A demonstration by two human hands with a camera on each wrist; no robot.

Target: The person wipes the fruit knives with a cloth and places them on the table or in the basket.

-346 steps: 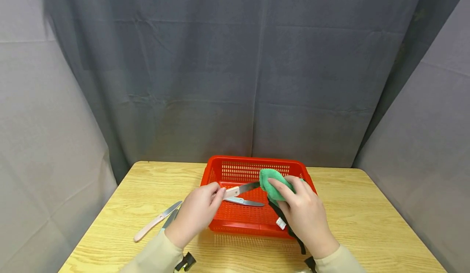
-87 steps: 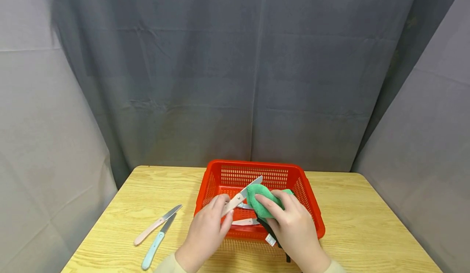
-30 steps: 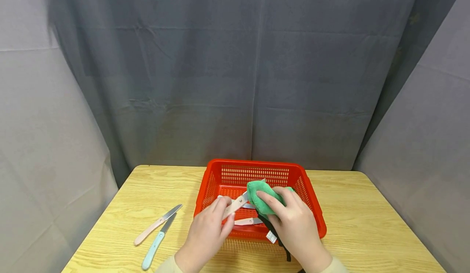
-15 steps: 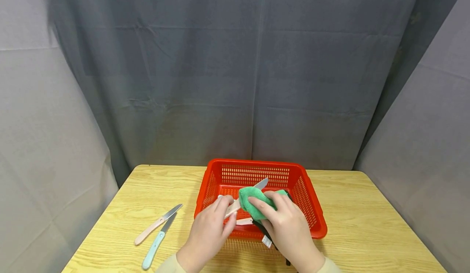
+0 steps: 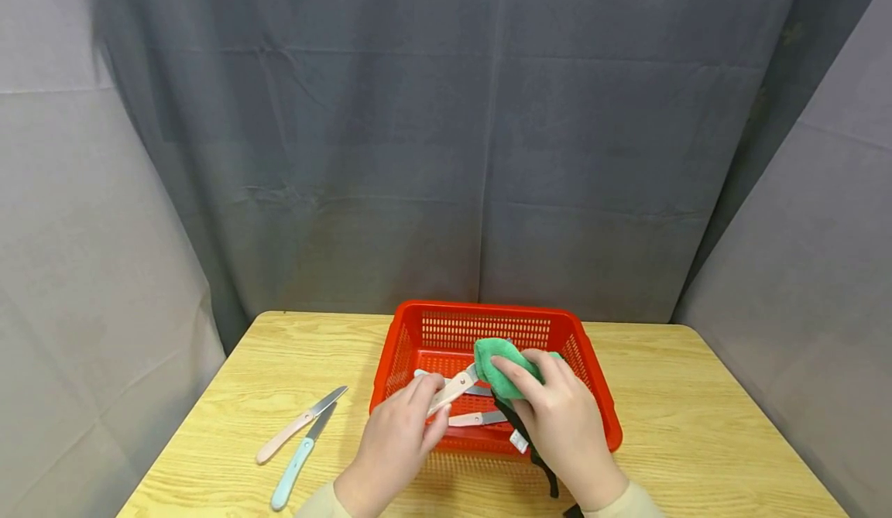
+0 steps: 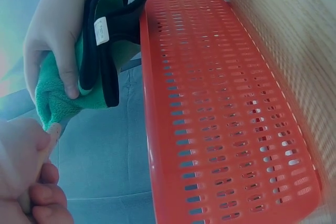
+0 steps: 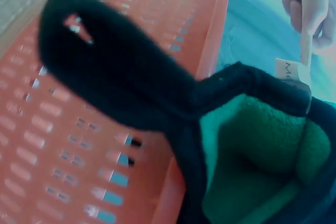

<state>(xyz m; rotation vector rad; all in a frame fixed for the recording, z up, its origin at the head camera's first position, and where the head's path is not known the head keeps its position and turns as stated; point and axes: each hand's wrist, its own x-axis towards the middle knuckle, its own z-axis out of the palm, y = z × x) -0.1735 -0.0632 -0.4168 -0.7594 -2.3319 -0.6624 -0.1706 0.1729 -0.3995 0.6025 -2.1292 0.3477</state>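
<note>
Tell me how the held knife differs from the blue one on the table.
The held knife has a pale pinkish handle, the blue knife a light blue one. The held knife is up in the left hand; the blue knife lies on the table. The green cloth mostly hides the held knife's blade; the blue knife's is bare. Both have metal blades.

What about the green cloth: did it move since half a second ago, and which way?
Yes. In the head view, compared with the red basket, the green cloth has shifted right and slightly up the picture.
</note>
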